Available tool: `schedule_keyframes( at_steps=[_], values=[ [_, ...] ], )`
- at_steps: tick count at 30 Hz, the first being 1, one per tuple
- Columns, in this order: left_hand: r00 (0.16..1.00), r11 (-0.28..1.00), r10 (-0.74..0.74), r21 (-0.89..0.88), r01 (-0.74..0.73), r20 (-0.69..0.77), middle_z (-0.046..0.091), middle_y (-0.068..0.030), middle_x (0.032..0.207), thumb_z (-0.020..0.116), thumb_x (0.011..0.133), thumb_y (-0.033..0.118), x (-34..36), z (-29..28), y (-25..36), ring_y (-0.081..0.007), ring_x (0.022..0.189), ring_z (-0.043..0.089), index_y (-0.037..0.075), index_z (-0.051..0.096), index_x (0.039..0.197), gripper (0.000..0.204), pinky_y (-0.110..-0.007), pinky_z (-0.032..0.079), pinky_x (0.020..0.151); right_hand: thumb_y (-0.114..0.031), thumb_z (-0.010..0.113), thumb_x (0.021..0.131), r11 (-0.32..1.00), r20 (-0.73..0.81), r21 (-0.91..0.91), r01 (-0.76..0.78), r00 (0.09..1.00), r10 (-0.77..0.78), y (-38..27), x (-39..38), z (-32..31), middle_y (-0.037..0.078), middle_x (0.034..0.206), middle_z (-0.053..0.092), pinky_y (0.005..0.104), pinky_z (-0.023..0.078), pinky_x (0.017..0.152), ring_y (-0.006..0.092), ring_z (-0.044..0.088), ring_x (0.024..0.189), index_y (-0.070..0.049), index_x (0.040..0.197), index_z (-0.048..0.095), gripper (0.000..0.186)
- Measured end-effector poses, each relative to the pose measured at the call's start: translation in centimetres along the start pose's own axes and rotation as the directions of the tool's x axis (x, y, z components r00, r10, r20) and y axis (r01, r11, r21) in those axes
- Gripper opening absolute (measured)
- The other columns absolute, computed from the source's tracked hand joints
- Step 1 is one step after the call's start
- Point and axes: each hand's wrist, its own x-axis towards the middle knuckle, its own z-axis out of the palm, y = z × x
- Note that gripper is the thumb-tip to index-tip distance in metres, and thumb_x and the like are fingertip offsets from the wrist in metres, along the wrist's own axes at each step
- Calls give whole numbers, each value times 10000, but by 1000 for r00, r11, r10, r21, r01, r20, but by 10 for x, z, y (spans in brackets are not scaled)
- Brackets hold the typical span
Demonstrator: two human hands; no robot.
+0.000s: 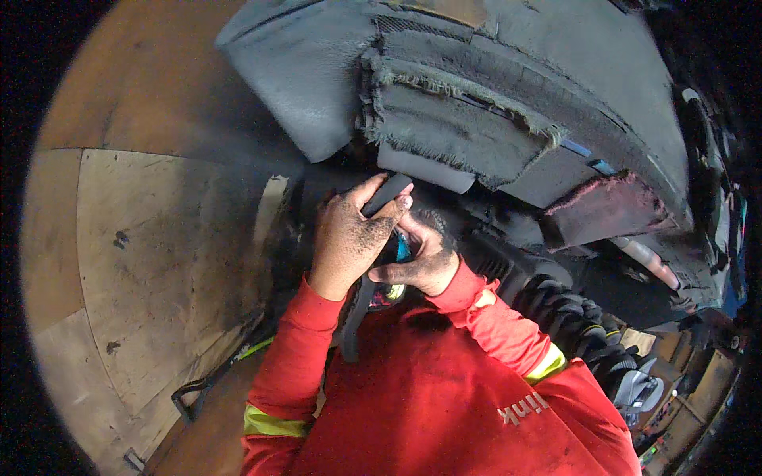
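A long dark grey strip, which looks like a shoe sole seen edge-on, runs between my hands; a dark length shows again below, against my red sweatshirt. The fingers and thumb of my left hand are closed on its upper part. My right hand is closed beside it, thumb toward the left hand, gripping the lower part. Between the hands a small teal patch shows; I cannot tell what it belongs to. Dark dust coats both hands. The strip's middle is hidden behind my fingers.
Just ahead hangs a grey dust-covered machine housing with a frayed cloth flap and a reddish flap. A row of dark curved pieces stands at right. Wooden panels lie at left, near a black handle.
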Motion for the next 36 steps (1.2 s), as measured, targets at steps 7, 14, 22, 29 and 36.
schedule_keyframes(
  at_steps=[7,14,22,29,36],
  values=[
    [983,879,-159,-440,185,95,714,-41,870,739,890,230,27,48,-37,-92,773,616,-8,692,973,257,-299,500,704,-197,873,641,862,-212,-502,-68,976,-46,-10,10,-47,89,1197,660,336,468,1002,210,612,1125,-49,1320,556,764],
    [990,189,-54,-972,139,131,566,-104,1366,751,861,121,-26,71,-70,-208,1269,530,-1,499,1386,594,-332,341,1135,-297,676,810,-83,-37,-995,-58,972,-233,-4,-28,-10,120,1616,239,609,241,1166,443,144,1493,-104,1535,315,832],
    [991,481,-77,-867,135,111,557,-106,1374,830,794,126,-48,28,-45,-181,1229,541,23,525,1389,676,-295,432,1041,-284,717,699,-119,30,-993,-25,899,-438,2,-43,23,150,1558,366,559,371,1098,454,364,1403,-136,1444,471,799],
    [999,961,-43,-273,41,0,717,-153,1072,750,889,351,-28,14,-7,-197,963,682,2,583,1314,576,-318,512,866,-186,789,696,349,-52,-930,115,899,-434,8,-26,9,221,1627,149,496,449,1045,435,353,1416,-138,1519,349,935],
    [997,985,-67,161,59,47,708,-231,1015,705,899,416,-5,17,3,-329,950,704,-22,638,1191,530,-361,518,819,-245,819,657,492,-166,-870,38,916,-364,5,-25,3,237,1539,311,444,396,1073,396,452,1325,-125,1496,382,953]
  ],
)
